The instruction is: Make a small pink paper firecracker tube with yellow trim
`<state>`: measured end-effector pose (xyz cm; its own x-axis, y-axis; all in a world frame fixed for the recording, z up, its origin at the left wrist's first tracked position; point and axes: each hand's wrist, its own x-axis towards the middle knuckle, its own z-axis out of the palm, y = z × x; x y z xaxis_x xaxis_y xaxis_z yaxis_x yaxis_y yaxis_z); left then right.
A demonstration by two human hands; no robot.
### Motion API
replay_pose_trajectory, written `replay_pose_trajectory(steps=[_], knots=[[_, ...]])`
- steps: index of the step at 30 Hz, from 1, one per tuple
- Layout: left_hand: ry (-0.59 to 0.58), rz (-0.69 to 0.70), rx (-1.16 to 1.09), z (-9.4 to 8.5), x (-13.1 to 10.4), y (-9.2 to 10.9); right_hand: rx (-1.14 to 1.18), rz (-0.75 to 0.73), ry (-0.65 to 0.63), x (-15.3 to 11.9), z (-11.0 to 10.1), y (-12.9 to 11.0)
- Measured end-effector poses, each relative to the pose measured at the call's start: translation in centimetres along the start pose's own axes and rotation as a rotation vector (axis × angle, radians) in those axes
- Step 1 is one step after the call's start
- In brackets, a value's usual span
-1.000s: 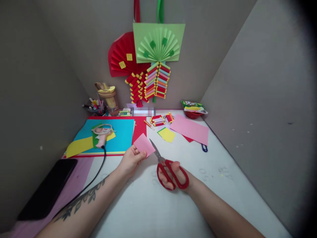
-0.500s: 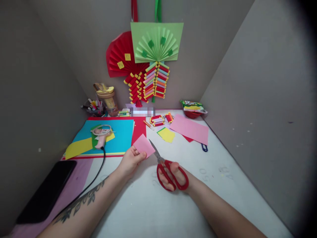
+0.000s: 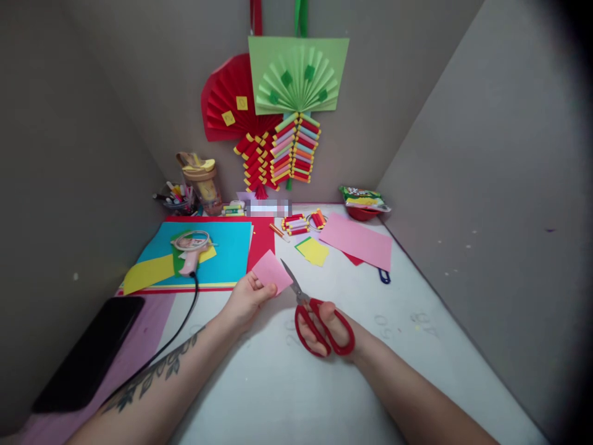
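Observation:
My left hand (image 3: 252, 298) pinches a small square of pink paper (image 3: 272, 272) between thumb and fingers, above the white table (image 3: 259, 383). Red-handled scissors (image 3: 302, 298) are in my right hand (image 3: 327, 327), with thumb and fingers through the loops. The blades point up and to the left, at the right edge of the pink square. Whether the blades touch or cut the paper I cannot tell. Beyond my hands lie a yellow paper piece (image 3: 315, 252) and a larger pink sheet (image 3: 359, 242).
A pink glue gun (image 3: 189, 262) lies on blue sheets (image 3: 227, 253) at the left, its cable running toward my left forearm. A black tablet-like object (image 3: 90, 355) is nearer. Small paper rolls (image 3: 295, 224) and a red bowl (image 3: 362, 214) stand at the back.
The whole view has shifted slightly. My hands, the pink square and the scissors keep nearly the same positions relative to each other.

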<state>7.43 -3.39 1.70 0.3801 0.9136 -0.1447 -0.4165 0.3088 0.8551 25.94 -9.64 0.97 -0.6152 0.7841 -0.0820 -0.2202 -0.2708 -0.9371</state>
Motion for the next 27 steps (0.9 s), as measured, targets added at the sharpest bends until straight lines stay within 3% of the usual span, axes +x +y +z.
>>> replay_pose_trajectory(steps=[9, 15, 27], knots=[[0.025, -0.015, -0.012, -0.22, -0.01, -0.22, 0.003, 0.009, 0.001, 0.00, -0.09, -0.03], [-0.047, -0.030, 0.000, 0.04, -0.18, -0.15, -0.014, 0.005, -0.012, 0.00, -0.22, -0.02], [-0.038, -0.013, 0.032, 0.02, -0.27, -0.54, 0.026, -0.005, -0.012, 0.14, -0.53, 0.52]])
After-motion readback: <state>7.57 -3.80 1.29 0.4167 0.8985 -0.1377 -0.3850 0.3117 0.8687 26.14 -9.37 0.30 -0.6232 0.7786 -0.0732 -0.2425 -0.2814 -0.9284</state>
